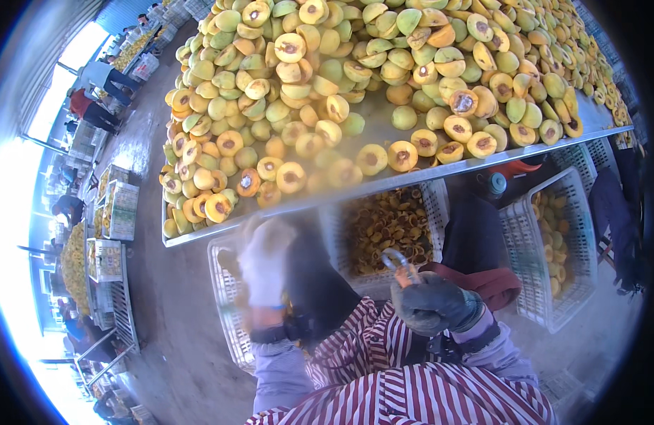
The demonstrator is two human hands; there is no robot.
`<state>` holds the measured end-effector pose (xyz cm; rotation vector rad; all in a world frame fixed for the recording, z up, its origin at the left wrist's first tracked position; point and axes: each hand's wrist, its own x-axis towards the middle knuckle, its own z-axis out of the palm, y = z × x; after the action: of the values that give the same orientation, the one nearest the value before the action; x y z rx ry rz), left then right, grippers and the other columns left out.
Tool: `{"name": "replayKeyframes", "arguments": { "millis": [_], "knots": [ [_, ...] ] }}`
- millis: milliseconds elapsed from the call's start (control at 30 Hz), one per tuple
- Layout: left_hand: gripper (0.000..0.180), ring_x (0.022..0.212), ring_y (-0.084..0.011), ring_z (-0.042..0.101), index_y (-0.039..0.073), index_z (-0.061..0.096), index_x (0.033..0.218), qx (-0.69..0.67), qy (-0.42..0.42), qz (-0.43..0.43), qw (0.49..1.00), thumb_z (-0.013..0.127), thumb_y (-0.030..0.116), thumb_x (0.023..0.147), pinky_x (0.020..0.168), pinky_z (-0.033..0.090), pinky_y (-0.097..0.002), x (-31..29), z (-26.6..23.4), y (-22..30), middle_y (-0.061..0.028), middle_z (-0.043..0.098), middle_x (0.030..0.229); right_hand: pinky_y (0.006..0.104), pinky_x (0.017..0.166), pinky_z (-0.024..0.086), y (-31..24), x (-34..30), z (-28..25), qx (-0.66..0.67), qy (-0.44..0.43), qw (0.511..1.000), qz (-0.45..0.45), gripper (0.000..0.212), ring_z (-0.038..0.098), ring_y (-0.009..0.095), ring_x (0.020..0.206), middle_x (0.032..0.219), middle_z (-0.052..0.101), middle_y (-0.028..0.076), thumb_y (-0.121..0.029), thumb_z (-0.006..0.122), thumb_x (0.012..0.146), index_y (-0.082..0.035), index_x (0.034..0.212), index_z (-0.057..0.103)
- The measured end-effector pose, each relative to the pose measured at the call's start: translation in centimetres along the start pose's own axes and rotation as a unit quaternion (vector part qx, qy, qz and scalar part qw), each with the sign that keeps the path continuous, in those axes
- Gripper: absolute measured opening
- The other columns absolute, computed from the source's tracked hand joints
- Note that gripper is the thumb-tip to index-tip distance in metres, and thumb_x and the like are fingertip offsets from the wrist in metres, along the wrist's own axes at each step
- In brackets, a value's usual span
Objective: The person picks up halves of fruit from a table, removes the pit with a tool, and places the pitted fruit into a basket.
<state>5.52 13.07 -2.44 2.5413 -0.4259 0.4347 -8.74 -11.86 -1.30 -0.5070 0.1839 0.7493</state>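
Halved yellow peaches [291, 177], many with brown pit hollows showing, are heaped on a metal-edged table [383, 185]. My left hand [269, 258], in a white glove, is smeared by motion just below the table's near edge, above a white crate [228, 301]. Its fingers cannot be made out, nor whether anything is in them. Close to my lap, my right hand [436, 304] wears a dark grey glove and is closed around a pitting tool [397, 263]. The tool's orange-brown handle ends in a curved metal loop that points up and left, apart from the fruit.
Between my knees a white crate [440, 205] holds brownish pit scraps [390, 230]. To the right, another white crate [582, 269] contains peach pieces. A blue-green roll-shaped object [496, 184] lies under the table edge. Several people work at fruit-laden tables at far left.
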Motion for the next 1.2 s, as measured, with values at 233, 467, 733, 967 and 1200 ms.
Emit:
{"name": "replayKeyframes", "arguments": {
  "millis": [233,467,733,967,1200],
  "knots": [
    [0.045,0.106,-0.0342,0.052,0.004,0.057,0.108,0.179,-0.004,0.136,0.974,0.068,0.03,0.073,0.091,0.042,-0.0383,7.0,10.2,4.1,-0.0168,0.055,0.116,0.02,0.031,0.027,-0.5,0.1,0.1,-0.208,0.114,0.971,-0.04,0.025,0.037,0.007,0.034,0.049,0.045,-0.001,-0.025,0.053,0.09,-0.007,0.073,0.051],
    [0.046,0.101,-0.027,0.054,0.001,0.052,0.109,-0.168,-0.214,-0.037,0.962,0.069,0.026,0.075,0.088,0.044,-0.0346,8.8,10.2,6.9,-0.0133,0.054,0.115,0.0204,0.036,0.031,-1.4,0.7,0.9,-0.296,0.205,0.923,-0.133,0.018,0.04,0.005,0.038,0.052,0.047,-0.002,-0.015,0.054,0.089,-0.008,0.073,0.051],
    [0.037,0.096,-0.0136,0.053,0.001,0.045,0.123,-0.56,-0.212,-0.134,0.79,0.046,0.021,0.092,0.082,0.044,-0.0246,3.6,5.9,8.1,-0.0083,0.055,0.107,0.0202,0.044,0.036,-2.5,2.3,3.4,-0.166,0.216,0.937,-0.22,0.005,0.045,0.004,0.048,0.06,0.05,-0.002,-0.009,0.055,0.086,-0.005,0.087,0.052],
    [0.032,0.085,-0.0132,0.057,-0.001,0.052,0.112,-0.578,-0.183,-0.193,0.771,0.045,0.025,0.095,0.079,0.047,-0.0258,1.6,2.0,12.2,-0.0092,0.059,0.101,0.0286,0.059,0.045,-1.6,1.7,3.1,-0.486,0.255,0.777,-0.308,0.021,0.054,0.011,0.064,0.072,0.057,0.005,-0.009,0.056,0.086,0.0,0.104,0.054],
    [0.036,0.093,-0.0141,0.055,-0.001,0.052,0.115,-0.501,-0.134,-0.137,0.844,0.044,0.029,0.096,0.084,0.044,-0.0266,0.1,0.8,13.6,-0.0088,0.059,0.103,0.0301,0.059,0.046,-0.5,1.6,2.9,-0.529,0.254,0.73,-0.351,0.02,0.057,0.015,0.065,0.075,0.059,0.008,-0.008,0.056,0.085,0.001,0.103,0.055]
  ]
}}
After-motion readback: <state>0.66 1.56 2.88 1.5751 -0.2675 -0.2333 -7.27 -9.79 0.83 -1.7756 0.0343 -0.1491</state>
